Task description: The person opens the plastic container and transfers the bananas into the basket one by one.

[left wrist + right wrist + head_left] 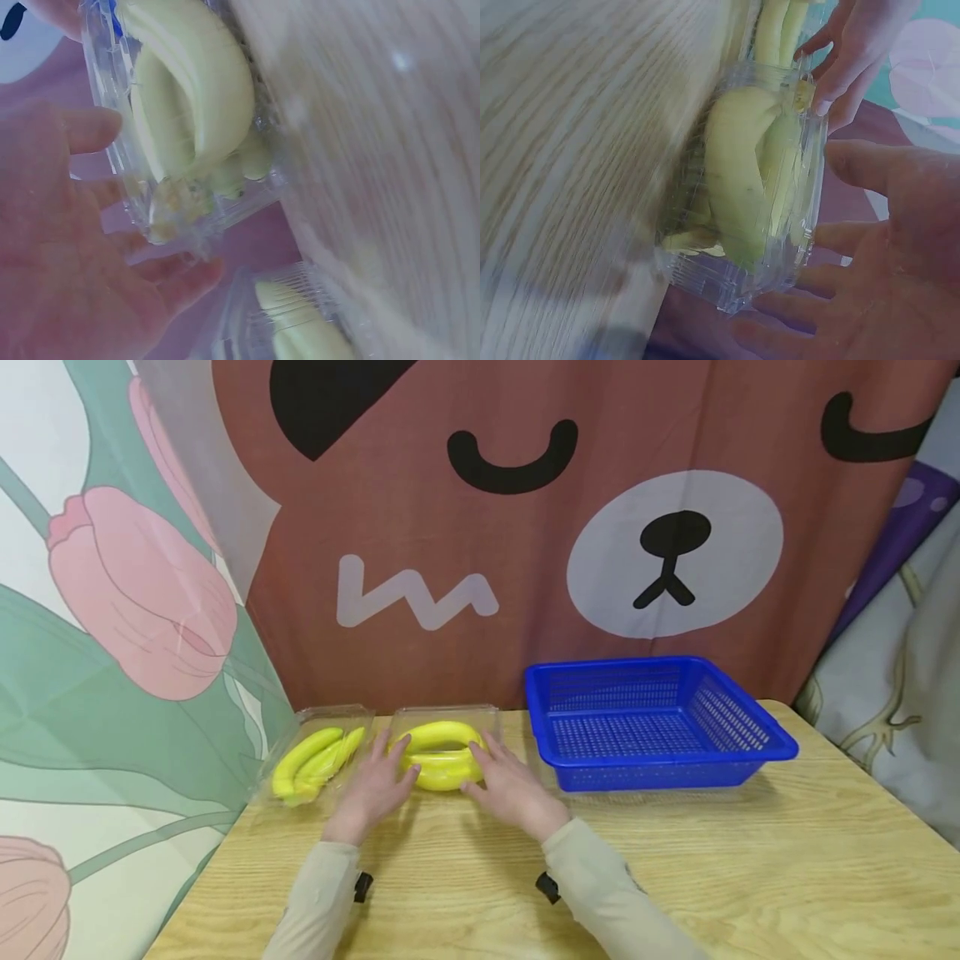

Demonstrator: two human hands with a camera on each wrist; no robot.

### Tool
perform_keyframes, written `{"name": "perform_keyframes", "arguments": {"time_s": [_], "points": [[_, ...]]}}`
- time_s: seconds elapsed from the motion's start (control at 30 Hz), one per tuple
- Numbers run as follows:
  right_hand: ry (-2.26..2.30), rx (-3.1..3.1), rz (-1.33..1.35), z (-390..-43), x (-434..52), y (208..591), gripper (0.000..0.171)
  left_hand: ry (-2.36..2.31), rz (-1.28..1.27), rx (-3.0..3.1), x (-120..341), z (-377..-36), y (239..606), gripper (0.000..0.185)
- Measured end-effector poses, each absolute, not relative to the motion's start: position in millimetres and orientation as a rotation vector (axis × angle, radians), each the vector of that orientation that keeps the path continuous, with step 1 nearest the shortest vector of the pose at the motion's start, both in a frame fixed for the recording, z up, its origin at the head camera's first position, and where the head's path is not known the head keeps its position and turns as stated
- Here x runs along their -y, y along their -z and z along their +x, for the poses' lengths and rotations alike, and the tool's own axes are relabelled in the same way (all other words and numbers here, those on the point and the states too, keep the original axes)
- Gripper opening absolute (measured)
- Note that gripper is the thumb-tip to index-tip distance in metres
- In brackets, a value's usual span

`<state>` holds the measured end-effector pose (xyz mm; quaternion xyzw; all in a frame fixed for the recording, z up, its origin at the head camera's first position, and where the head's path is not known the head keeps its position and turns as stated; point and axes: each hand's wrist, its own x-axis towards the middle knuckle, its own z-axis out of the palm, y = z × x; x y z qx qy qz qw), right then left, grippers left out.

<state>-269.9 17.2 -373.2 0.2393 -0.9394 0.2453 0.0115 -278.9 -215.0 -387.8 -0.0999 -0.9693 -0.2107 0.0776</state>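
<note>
At the far left of the head view, a printed fabric backdrop (pixel 112 610) with pink tulips on green and white hangs beside the table. Low in the left third of the frame, a clear, thin-walled plastic clamshell (pixel 318 752) lies at the back edge of the wooden table (pixel 675 877); it contains long, curved yellow bananas (pixel 311 762) lying side by side.

Just right of it, near lower centre, a second clear clamshell pack (pixel 444 739) rests flat on the table. It holds smooth yellow bananas (pixel 442 753) curved into an oval loop. In the wrist views the pack's plastic is glossy, with ribbed, rounded corners.

The left hand (pixel 375 789) lies against the left side of this pack, its fingers extended and spread along the pack's wall. The right hand (pixel 513 789) lies against the right side, its fingers likewise extended. Neither hand is curled round the pack; both palms face it with a wide, flat posture. Whether the fingertips press the plastic or merely touch it cannot be determined. Both forearms wear pale beige sleeves (pixel 600 893).

To the right of centre, a blue plastic basket (pixel 750 752) with a rectangular rim and perforated mesh walls stands on the table, near the pack but apart from it. The table surface is light wood-grain laminate. Behind everything hangs a brown cloth (pixel 525 485) printed with a cartoon bear face.
</note>
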Motion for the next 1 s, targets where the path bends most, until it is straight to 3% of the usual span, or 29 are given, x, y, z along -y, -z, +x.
{"name": "perform_keyframes", "arguments": {"time_s": [0.23, 0.47, 0.77, 1.0], "points": [[-0.436, 2.877, 0.815, -247.0, -22.9, 382.4, 0.069, 0.568, -0.354, 2.909, 214.6, -253.1, 391.8, 0.061], [-0.41, 2.832, 0.819, -226.1, -33.1, 385.8, 0.069, 0.523, -0.38, 2.909, 212.4, -232.0, 390.3, 0.06], [-0.438, 2.836, 0.809, -225.6, -32.7, 385.3, 0.067, 0.547, -0.377, 2.928, 211.5, -232.1, 387.1, 0.062], [-0.448, 2.699, 0.78, -235.0, -30.3, 386.2, 0.053, 0.603, -0.439, 2.827, 215.9, -238.7, 383.5, 0.081]]}}
